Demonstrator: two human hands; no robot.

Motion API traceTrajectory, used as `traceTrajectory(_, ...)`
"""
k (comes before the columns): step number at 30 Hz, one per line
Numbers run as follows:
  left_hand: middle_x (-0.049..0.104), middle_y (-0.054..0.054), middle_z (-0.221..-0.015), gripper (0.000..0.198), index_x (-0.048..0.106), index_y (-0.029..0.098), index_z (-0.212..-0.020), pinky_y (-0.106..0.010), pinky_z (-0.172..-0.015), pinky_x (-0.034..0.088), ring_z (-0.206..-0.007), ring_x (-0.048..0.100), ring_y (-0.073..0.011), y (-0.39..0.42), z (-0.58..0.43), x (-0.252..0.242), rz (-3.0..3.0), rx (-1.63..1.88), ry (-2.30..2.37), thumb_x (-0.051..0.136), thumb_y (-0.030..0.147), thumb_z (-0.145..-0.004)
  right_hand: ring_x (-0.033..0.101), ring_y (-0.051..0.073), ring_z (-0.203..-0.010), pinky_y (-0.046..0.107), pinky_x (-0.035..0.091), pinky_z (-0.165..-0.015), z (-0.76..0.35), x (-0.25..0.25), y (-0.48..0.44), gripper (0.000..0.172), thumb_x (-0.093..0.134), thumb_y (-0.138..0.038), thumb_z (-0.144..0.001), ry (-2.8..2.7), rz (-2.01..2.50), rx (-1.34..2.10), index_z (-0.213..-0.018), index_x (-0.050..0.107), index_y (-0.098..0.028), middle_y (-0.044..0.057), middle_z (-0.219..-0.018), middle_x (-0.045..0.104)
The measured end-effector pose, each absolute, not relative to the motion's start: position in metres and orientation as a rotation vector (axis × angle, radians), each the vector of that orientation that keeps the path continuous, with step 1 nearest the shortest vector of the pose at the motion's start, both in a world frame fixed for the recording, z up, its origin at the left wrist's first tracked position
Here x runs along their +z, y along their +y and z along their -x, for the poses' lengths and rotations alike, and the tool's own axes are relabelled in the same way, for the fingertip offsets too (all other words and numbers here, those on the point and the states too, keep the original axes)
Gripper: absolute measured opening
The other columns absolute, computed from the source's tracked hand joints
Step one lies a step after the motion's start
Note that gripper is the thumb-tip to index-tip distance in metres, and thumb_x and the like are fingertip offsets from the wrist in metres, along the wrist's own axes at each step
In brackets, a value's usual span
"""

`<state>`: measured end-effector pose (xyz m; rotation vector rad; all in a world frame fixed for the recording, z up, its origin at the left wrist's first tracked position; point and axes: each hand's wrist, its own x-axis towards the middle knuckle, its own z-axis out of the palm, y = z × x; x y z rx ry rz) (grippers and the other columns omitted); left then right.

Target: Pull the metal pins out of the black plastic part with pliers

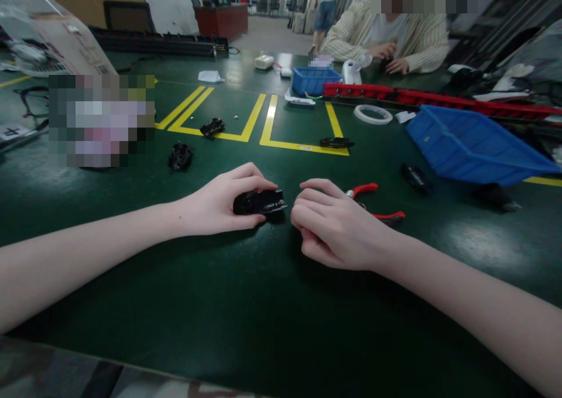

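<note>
My left hand [239, 202] grips a black plastic part [260, 202] between thumb and fingers, just above or on the green table. The part's right end sticks out and shows a jagged edge with small details. Just to its right, apart from it, is my right hand [329, 225], its fingers curled in and closed. Whatever those fingers hold, if anything, is hidden. Behind my right hand lie pliers with red handles [389, 216], partly covered by it.
Black pieces [180, 155] lie beyond my left hand, and others near a tilted blue bin [474, 143] at right. Yellow tape outlines [252, 120] mark the table. A white tape roll [373, 114], a small blue bin [314, 82] and a red strip [417, 99] are farther back. A person [386, 35] sits opposite.
</note>
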<state>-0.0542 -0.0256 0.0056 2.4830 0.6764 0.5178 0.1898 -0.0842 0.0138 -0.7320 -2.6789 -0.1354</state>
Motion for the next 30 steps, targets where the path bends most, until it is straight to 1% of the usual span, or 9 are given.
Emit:
traceTrajectory(3,0.055,-0.004,-0.11,0.041,0.061,0.018,-0.125,-0.031,-0.09,0.05,-0.101,0.059,-0.0187,-0.028,0.053,0.006,-2.492,0.5,0.635,0.07,0.03,-0.086,0.053,0.016,-0.075,0.039,0.045,-0.095,-0.192,0.014,-0.085,0.018,0.042,-0.013,-0.094,-2.557,0.764,0.069,-0.08,0.049,-0.022,0.002,-0.076,0.059)
traceTrajectory(6,0.055,-0.003,-0.105,0.04,0.061,0.019,-0.122,-0.029,-0.08,0.05,-0.094,0.059,-0.0174,-0.03,0.051,0.006,-2.52,0.41,0.592,0.07,0.035,-0.086,0.057,0.016,-0.08,0.033,0.047,-0.081,-0.19,0.015,-0.086,0.013,0.046,-0.018,-0.098,-2.415,0.816,0.194,-0.086,0.051,-0.02,0.004,-0.083,0.061)
traceTrajectory(9,0.054,-0.003,-0.101,0.039,0.061,0.018,-0.118,-0.028,-0.073,0.049,-0.088,0.058,-0.0166,-0.033,0.048,0.007,-2.562,0.349,0.587,0.069,0.037,-0.085,0.06,0.015,-0.077,0.028,0.047,-0.071,-0.187,0.015,-0.088,0.008,0.052,-0.018,-0.097,-2.326,0.883,0.36,-0.09,0.055,-0.02,0.002,-0.083,0.064)
traceTrajectory(12,0.055,-0.003,-0.103,0.036,0.06,0.017,-0.116,-0.028,-0.074,0.049,-0.09,0.058,-0.0173,-0.036,0.046,0.009,-2.585,0.343,0.598,0.067,0.033,-0.085,0.063,0.014,-0.077,0.027,0.047,-0.069,-0.184,0.013,-0.091,0.007,0.054,-0.014,-0.094,-2.313,0.928,0.465,-0.093,0.059,-0.019,0.002,-0.086,0.069)
traceTrajectory(16,0.055,-0.005,-0.107,0.036,0.059,0.018,-0.118,-0.03,-0.079,0.051,-0.094,0.059,-0.0185,-0.039,0.047,0.011,-2.613,0.355,0.608,0.065,0.032,-0.086,0.065,0.015,-0.077,0.029,0.048,-0.07,-0.182,0.011,-0.092,0.009,0.055,-0.013,-0.093,-2.324,0.99,0.387,-0.093,0.062,-0.019,0.002,-0.086,0.071)
traceTrajectory(19,0.055,-0.005,-0.107,0.036,0.059,0.018,-0.119,-0.03,-0.079,0.052,-0.093,0.059,-0.0184,-0.038,0.049,0.01,-2.621,0.419,0.576,0.066,0.033,-0.087,0.067,0.016,-0.078,0.029,0.05,-0.07,-0.183,0.011,-0.093,0.011,0.057,-0.011,-0.091,-2.339,0.981,0.384,-0.093,0.064,-0.018,0.003,-0.087,0.072)
traceTrajectory(24,0.058,-0.006,-0.104,0.04,0.061,0.019,-0.121,-0.03,-0.079,0.053,-0.093,0.059,-0.0185,-0.035,0.049,0.004,-2.617,0.685,0.452,0.072,0.035,-0.086,0.069,0.015,-0.08,0.028,0.054,-0.069,-0.183,0.013,-0.097,0.015,0.056,-0.01,-0.091,-2.284,0.937,0.361,-0.093,0.066,-0.02,0.003,-0.088,0.072)
traceTrajectory(30,0.063,-0.006,-0.103,0.04,0.066,0.022,-0.116,-0.031,-0.077,0.056,-0.092,0.061,-0.0193,-0.038,0.049,0.008,-2.568,0.97,0.412,0.078,0.04,-0.082,0.071,0.017,-0.082,0.033,0.058,-0.071,-0.181,0.031,-0.109,0.018,0.056,-0.013,-0.094,-2.265,0.925,0.166,-0.097,0.067,-0.026,0.002,-0.093,0.075)
